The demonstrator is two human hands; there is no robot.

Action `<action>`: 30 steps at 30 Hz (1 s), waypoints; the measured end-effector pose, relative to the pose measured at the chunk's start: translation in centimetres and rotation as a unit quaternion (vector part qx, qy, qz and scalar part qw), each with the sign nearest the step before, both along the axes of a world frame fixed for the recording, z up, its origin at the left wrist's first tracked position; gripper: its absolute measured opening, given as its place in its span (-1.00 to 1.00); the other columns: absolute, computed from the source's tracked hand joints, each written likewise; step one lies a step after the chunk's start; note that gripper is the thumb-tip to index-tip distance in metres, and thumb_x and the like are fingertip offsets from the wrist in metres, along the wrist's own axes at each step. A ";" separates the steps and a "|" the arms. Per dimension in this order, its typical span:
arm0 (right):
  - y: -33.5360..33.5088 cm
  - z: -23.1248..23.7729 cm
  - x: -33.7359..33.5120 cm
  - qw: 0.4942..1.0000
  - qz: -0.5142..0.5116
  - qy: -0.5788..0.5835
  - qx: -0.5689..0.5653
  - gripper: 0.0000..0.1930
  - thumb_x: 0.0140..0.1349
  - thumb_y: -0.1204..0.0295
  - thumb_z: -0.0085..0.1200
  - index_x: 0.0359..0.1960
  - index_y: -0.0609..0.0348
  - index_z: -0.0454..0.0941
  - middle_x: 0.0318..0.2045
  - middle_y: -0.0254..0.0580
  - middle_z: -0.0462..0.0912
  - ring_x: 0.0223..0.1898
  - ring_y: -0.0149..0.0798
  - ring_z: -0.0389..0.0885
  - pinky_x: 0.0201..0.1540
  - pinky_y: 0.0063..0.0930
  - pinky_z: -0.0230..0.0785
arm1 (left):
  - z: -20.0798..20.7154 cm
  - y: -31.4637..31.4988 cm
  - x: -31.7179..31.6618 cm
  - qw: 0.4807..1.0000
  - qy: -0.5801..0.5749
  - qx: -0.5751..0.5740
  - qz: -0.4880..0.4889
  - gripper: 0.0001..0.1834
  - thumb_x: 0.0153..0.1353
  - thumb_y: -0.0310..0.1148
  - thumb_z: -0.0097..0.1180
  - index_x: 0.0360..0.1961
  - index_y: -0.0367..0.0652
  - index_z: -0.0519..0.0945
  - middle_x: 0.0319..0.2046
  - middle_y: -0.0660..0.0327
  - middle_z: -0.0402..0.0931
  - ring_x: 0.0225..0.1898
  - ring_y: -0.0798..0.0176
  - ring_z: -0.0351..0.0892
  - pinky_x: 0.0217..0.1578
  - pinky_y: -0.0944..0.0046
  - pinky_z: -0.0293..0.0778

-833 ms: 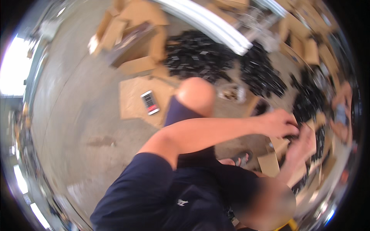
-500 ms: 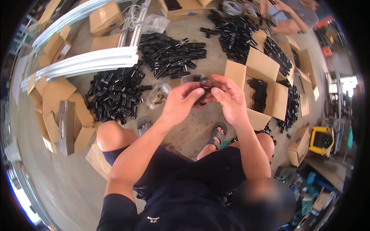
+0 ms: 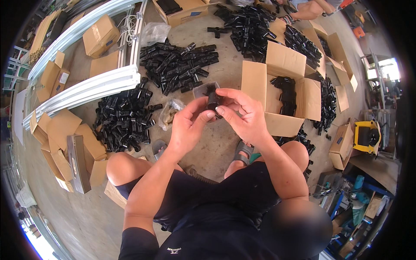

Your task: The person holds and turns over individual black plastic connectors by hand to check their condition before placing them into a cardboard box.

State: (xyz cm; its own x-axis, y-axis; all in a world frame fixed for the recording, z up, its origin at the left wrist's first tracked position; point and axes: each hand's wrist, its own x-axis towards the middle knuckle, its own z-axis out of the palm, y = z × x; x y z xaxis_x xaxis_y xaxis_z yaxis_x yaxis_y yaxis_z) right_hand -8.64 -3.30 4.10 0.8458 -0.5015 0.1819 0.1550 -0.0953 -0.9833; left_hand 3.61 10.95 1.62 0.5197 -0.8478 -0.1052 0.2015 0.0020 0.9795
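Between both hands, in front of my knees, I hold a small black plastic fitting [image 3: 213, 101] upright. My left hand [image 3: 187, 123] pinches it from the left with thumb and fingertips. From the right, my right hand [image 3: 243, 113] grips it, thumb on its near side and index finger at its upper end. Just behind the fitting a clear plastic container [image 3: 199, 91] stands on the floor, partly hidden by it. A clear plastic bag [image 3: 170, 113] with brownish pieces inside lies to the left of my left hand.
Piles of black fittings [image 3: 123, 115] cover the floor left, ahead and far right. An open cardboard box [image 3: 284, 123] holding black parts stands right. White metal rails [image 3: 93, 84] stretch across the left. A yellow-framed item [image 3: 366, 136] sits far right; another person's arm [image 3: 310, 9] shows beyond.
Both hands have moved slightly left and nearer with the fitting, which now stands more upright and shows more clearly. The whole view has shifted a little.
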 end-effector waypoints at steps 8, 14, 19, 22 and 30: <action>-0.8 -0.4 -0.5 0.999 0.001 0.019 -0.042 -0.63 0.30 0.64 0.24 0.15 0.29 0.57 -0.18 -0.20 0.71 -0.31 -0.47 0.70 -0.29 -0.59 0.59 | 0.1 -0.3 -0.4 0.998 -0.062 0.029 -0.012 -0.62 0.39 -0.53 0.19 0.21 -0.37 0.54 -0.07 0.19 0.68 -0.08 0.35 0.66 -0.01 0.32 0.60; -0.8 -1.0 -0.8 0.998 -0.009 0.030 0.061 -0.67 0.35 0.60 0.23 0.14 0.32 0.57 -0.15 -0.24 0.70 -0.23 -0.52 0.66 -0.22 -0.60 0.59 | 0.4 -0.3 -0.9 0.992 -0.128 0.004 -0.007 -0.53 0.26 -0.66 0.26 0.21 -0.38 0.54 0.08 0.16 0.56 0.01 0.35 0.61 -0.01 0.34 0.56; -1.0 -0.5 -0.3 0.989 0.001 0.031 0.142 -0.68 0.39 0.56 0.19 0.16 0.30 0.57 -0.12 -0.24 0.69 -0.16 -0.50 0.65 -0.11 -0.58 0.60 | 0.1 -0.2 -0.1 0.999 -0.046 0.004 -0.007 -0.39 0.22 -0.75 0.22 0.32 -0.31 0.48 0.14 0.16 0.56 0.14 0.32 0.58 0.15 0.31 0.53; -1.7 -0.7 0.8 0.987 -0.022 0.041 0.152 -0.64 0.45 0.38 0.17 0.20 0.29 0.56 -0.09 -0.16 0.70 -0.19 -0.41 0.67 -0.14 -0.53 0.61 | 0.6 -0.2 0.6 0.998 0.003 0.001 0.066 -0.32 0.20 -0.71 0.27 0.38 -0.29 0.42 -0.05 0.08 0.63 -0.01 0.29 0.65 0.00 0.32 0.61; -3.4 -12.2 7.1 0.945 -0.032 0.252 -0.203 -0.76 0.29 0.29 0.27 -0.21 0.23 0.74 -0.37 0.01 0.76 -0.37 -0.17 0.73 -0.23 -0.26 0.56 | 4.7 1.9 7.8 0.970 -0.088 -0.112 0.199 -0.30 0.28 -0.65 0.26 0.39 -0.32 0.24 -0.09 -0.01 0.63 -0.08 0.11 0.73 -0.02 0.21 0.68</action>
